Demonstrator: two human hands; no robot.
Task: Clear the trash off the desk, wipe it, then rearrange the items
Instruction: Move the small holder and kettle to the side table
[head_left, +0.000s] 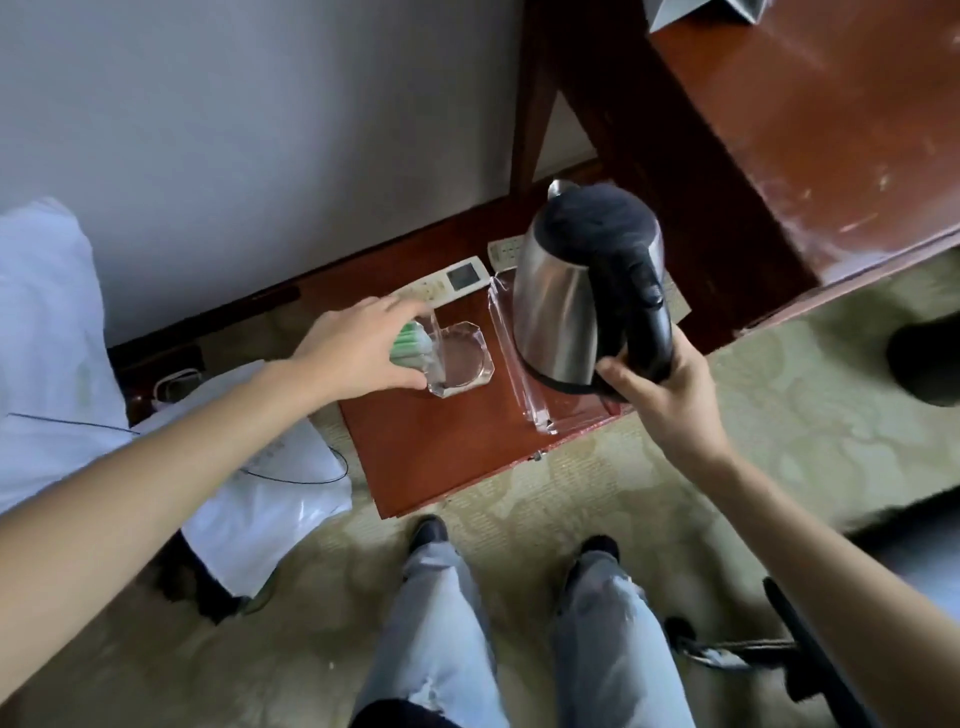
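My right hand (670, 395) clamped on kettle (576, 291) handle, above tray (524, 374); left hand (358, 348) gripping green packets (410, 345) left of tray.

A pale grey wall (260, 130) meets patterned greenish carpet (701, 441) beside dark wooden furniture (810, 135).

The kettle (582, 291) hides most of the second remote (505, 253) and part of the clear tray (524, 374). The left hand (358, 345) covers part of the green packets (410, 345). The desk (810, 130) runs off the frame's right edge.
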